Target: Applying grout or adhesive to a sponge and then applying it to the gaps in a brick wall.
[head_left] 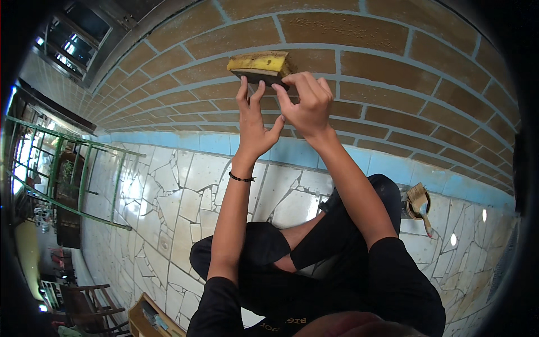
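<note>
Wall of brown brick shapes (387,101) with pale blue-grey joints, bending across the whole upper view. Below, floor of irregular white stone pieces (193,168). Crossed legs in black clothing (337,236), close to the wall; little room for shifting a knee. Strip of light blue tiles (303,154) between wall and floor.

Left hand (255,132) raised, index and middle fingertips against the block's dark lower side, thumb spread wide and clear of it. Likely weak point: support from few fingertips. Right hand (310,109) with thumb and forefinger narrowed on the lower right corner, apparently pinching; other fingers curled, contact partly hidden.

Yellow sponge block (266,60) with dark flat backing and brown-stained top, above both hands, seemingly against the wall; cannot tell how firmly. Could tilt from uneven pushing, smearing pale joints. Could drop toward floor or lap from a slipped pinch.

Round dark pot (414,214) just beside right knee; contents impossible to tell. Tan-bristled paintbrush (418,197) across its mouth, handle overhanging: could be knocked off by a careless knee. Black beaded bracelet (241,179) on left wrist, slight snag risk only.
</note>
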The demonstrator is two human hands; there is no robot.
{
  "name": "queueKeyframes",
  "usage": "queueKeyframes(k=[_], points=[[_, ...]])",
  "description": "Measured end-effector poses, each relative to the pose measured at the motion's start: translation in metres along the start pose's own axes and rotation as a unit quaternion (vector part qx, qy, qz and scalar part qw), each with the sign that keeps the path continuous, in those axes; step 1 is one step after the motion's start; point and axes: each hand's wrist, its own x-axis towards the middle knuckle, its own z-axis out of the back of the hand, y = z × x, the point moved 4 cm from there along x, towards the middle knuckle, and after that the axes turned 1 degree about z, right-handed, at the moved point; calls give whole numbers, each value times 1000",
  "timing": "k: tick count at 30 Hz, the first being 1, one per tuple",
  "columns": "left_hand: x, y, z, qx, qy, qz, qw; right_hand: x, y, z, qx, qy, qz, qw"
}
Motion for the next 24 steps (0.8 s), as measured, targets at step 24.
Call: queueKeyframes(k=[24], points=[[13, -20, 0, 51, -56, 2, 997, 4, -5, -3, 62, -43, -87, 993]])
